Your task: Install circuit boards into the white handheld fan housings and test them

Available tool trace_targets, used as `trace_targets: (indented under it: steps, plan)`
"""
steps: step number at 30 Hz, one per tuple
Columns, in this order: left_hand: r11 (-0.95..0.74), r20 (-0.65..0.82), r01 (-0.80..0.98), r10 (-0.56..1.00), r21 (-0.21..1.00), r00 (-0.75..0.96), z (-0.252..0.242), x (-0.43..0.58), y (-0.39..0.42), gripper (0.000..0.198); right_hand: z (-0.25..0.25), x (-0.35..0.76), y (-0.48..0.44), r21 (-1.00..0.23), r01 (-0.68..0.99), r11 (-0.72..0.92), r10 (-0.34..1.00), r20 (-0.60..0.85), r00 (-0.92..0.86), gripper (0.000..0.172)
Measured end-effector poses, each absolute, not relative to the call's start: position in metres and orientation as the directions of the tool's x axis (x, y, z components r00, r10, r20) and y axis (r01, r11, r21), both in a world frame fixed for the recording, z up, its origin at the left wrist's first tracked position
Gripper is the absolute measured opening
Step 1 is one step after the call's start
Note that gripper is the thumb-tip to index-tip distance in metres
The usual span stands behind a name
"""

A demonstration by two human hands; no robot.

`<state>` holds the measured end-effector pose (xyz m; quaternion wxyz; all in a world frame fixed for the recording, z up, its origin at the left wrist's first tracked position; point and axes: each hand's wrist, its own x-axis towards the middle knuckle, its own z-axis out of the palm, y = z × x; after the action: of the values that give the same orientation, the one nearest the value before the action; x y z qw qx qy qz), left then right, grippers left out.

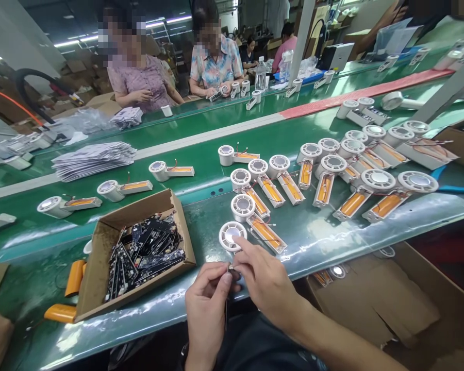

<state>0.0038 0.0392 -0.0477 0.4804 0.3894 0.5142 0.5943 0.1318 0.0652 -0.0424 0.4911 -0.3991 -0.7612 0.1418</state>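
So we've got both hands close in at the front edge of the green bench [206,221], working on something tiny. Our left hand [209,304] has thumb and forefinger clamped together on a little pale piece [230,267], with a thin strand [226,309] hanging below. Our right hand [268,278] comes in from the other side, thumb bent toward that piece, index stretched out over the rim of the nearest round white head [231,236]. Fingers cover most of it, so honestly we can't tell what the piece is or whether the right is gripping it too.

Tips, for what they're worth: we'd pinch near the very end, hold the left steady as an anchor, and make the small moves with the right. Go easy, fine strands probably don't like a hard tug. We'd also watch our right knuckles around the neighbouring handle with its orange cell [265,232] and loose red and black leads [269,236], easy to snag.
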Motion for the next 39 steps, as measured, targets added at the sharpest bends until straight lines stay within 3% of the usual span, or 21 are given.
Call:
trace_targets:
  steps: [19, 22, 24, 26, 29, 32, 35, 39]
  plan:
    - [-0.032, -0.010, -0.134, 0.952, 0.990, -0.306, -0.044, 0.002, 0.041, 0.008, -0.032, 0.131, 0.058, -0.579, 0.514, 0.633, 0.761, 0.586, -0.278, 0.034]
    - [-0.051, 0.059, 0.032, 0.948, 0.998, -0.311, -0.034, 0.007, 0.030, 0.007, -0.025, 0.140, 0.049, -0.787, 0.428, 0.445, 0.895, 0.382, -0.228, 0.026]
    - [-0.057, 0.089, 0.124, 0.959, 0.991, -0.268, -0.029, 0.012, 0.018, 0.013, -0.022, 0.148, 0.048, -0.939, 0.270, 0.213, 0.965, 0.158, -0.212, 0.022]
    - [-0.031, 0.062, 0.114, 0.959, 0.993, -0.278, -0.029, 0.014, 0.010, 0.026, -0.021, 0.158, 0.052, -0.997, 0.068, -0.031, 0.969, -0.047, -0.243, 0.016]
    - [0.067, -0.010, 0.187, 0.957, 0.980, -0.291, -0.034, 0.010, 0.015, 0.042, -0.021, 0.168, 0.064, -0.897, -0.271, -0.350, 0.880, -0.215, -0.424, 0.019]
    - [0.127, -0.074, 0.344, 0.984, 0.930, -0.162, -0.039, 0.008, 0.034, 0.062, -0.022, 0.169, 0.074, -0.707, -0.424, -0.566, 0.757, -0.241, -0.607, 0.022]
    - [0.098, -0.086, 0.275, 0.995, 0.956, -0.057, -0.041, 0.013, 0.049, 0.071, -0.023, 0.161, 0.076, -0.647, -0.464, -0.605, 0.731, -0.220, -0.646, 0.018]
    - [0.051, -0.047, 0.103, 0.998, 0.993, -0.047, -0.043, 0.022, 0.052, 0.076, -0.023, 0.155, 0.073, -0.625, -0.525, -0.577, 0.761, -0.178, -0.624, 0.018]
